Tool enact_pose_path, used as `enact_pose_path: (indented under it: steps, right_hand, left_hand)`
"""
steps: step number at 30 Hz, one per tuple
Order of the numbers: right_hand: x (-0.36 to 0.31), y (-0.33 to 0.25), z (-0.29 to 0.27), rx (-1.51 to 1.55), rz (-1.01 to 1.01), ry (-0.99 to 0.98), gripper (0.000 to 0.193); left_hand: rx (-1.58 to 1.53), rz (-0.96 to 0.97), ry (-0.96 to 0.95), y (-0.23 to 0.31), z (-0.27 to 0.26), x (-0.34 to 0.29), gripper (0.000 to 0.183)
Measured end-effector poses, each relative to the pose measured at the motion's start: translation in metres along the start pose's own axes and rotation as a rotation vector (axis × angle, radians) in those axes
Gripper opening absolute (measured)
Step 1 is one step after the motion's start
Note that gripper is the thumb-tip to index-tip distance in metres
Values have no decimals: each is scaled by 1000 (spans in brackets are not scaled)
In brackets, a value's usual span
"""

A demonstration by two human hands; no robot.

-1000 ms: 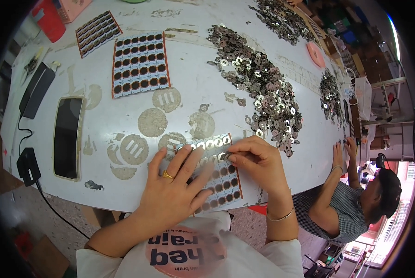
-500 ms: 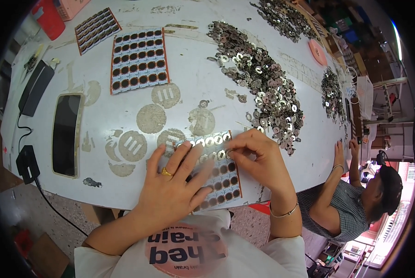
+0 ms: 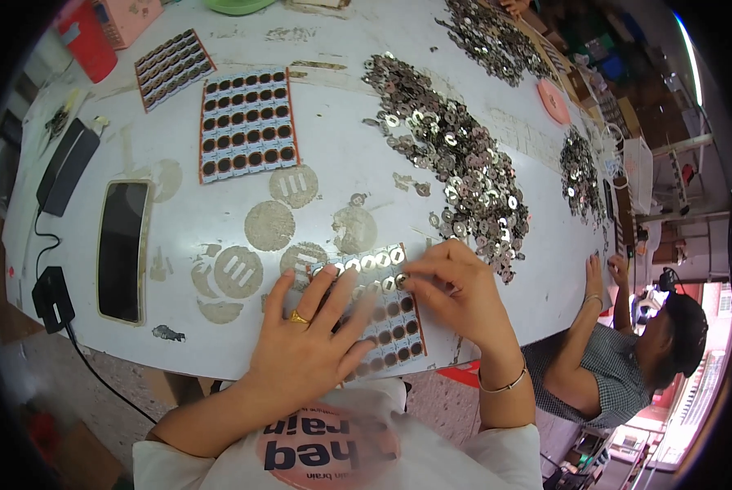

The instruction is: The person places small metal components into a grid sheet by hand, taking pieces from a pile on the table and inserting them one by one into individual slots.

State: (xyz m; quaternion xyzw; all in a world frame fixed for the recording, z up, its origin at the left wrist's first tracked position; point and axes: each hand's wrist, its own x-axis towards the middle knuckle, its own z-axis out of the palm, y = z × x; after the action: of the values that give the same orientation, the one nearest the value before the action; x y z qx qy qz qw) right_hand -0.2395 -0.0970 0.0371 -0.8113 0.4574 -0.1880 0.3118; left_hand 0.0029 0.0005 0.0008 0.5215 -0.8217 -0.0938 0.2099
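Note:
In front of me lies a sheet [image 3: 401, 331] with rows of dark round spots and an orange edge. Shiny oval metal pieces [image 3: 369, 261] sit along its far rows. My left hand [image 3: 309, 339], a gold ring on one finger, lies over the sheet's left part with fingers spread; some fingers are smeared by motion. At the sheet's right edge my right hand [image 3: 462, 298] pinches a small metal piece [image 3: 402, 282] by the second row; the fingertips partly hide it.
A long heap of metal pieces [image 3: 456, 147] lies beyond my right hand, with more heaps farther off. Two more spotted sheets [image 3: 250, 122] lie at the far left. A phone [image 3: 123, 253] and black adapter [image 3: 53, 300] rest on the left. Another person [image 3: 602, 351] sits at right.
The view has shifted slightly, so the table sits lower in the picture. Both hands stay at the sheet, the right thumb and finger still pinched at its right edge.

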Motion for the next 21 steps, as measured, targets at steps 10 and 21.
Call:
enact_pose_path:
  steps: [10,21]
  right_hand:
    - [88,-19,41,-590,-373,107,44]
    - [44,-38,29,551,91,89,18]
  left_hand:
    - [-19,2,54,3,7,6,56]
    - [-244,-107,234,-24,-22,2,50]
